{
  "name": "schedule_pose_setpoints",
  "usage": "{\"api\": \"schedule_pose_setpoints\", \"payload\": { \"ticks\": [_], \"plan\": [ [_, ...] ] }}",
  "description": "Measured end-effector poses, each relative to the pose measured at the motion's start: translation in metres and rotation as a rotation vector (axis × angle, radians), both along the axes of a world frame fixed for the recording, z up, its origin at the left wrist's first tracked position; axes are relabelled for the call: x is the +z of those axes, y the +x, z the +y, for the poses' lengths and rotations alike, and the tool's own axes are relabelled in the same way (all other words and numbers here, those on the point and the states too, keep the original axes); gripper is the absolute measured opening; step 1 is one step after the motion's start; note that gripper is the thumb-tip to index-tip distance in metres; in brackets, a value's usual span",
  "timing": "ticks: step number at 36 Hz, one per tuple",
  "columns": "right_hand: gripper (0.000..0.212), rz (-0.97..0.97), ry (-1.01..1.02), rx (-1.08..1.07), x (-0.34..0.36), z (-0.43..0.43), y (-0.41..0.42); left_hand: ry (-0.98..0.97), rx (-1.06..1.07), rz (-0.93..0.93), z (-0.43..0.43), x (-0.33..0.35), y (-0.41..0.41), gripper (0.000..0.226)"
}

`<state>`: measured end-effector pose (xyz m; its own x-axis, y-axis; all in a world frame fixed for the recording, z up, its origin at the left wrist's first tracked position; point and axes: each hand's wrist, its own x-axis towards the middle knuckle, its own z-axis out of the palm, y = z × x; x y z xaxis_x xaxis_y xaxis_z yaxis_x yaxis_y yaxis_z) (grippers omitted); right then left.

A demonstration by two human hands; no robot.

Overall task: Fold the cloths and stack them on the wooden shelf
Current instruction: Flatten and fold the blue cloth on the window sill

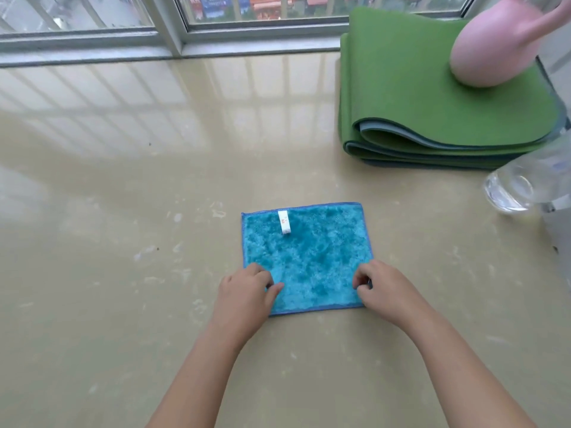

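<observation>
We log the square turquoise plush cloth [306,261] flat, near-left of the folded green foam mat [432,97]. Our left hand [247,291] and right hand [386,291] each pinch 1 near corner. We judge fold 1 is beginning; next, carry both corners to the mat-side edge.

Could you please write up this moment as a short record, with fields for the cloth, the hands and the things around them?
surface: glossy beige floor below a window
cloth: blue cloth lying flat, white tag near its far edge
hands: left hand and right hand each pinch a near corner of the cloth
nearby: folded green mat at far right, pink object resting on it; clear bottle at the right edge
</observation>
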<state>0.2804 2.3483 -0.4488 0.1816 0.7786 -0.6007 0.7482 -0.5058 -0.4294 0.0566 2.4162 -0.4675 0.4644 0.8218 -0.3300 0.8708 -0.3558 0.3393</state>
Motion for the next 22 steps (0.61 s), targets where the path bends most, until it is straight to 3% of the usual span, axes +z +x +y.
{"api": "schedule_pose_setpoints", "payload": {
  "ticks": [3, 8, 14, 19, 22],
  "plan": [
    [0.019, -0.015, 0.085, -0.054, -0.001, 0.005, -0.003, 0.088, 0.022, 0.034, 0.003, -0.001, 0.006, 0.029],
    [0.022, -0.101, 0.414, -0.071, -0.013, 0.029, -0.023, 0.282, 0.044, -0.16, 0.01, -0.01, 0.024, 0.026],
    [0.036, -0.133, 0.653, -0.02, -0.032, 0.067, -0.067, 0.312, 0.029, -0.286, 0.024, -0.034, 0.049, 0.022],
    [0.04, -0.124, 0.66, 0.021, -0.053, 0.086, -0.076, 0.374, 0.057, -0.313, 0.034, -0.045, 0.057, 0.028],
    [0.059, -0.079, 0.534, 0.089, -0.058, 0.087, -0.068, 0.203, 0.07, -0.25, 0.036, -0.045, 0.058, 0.052]
  ]
}}
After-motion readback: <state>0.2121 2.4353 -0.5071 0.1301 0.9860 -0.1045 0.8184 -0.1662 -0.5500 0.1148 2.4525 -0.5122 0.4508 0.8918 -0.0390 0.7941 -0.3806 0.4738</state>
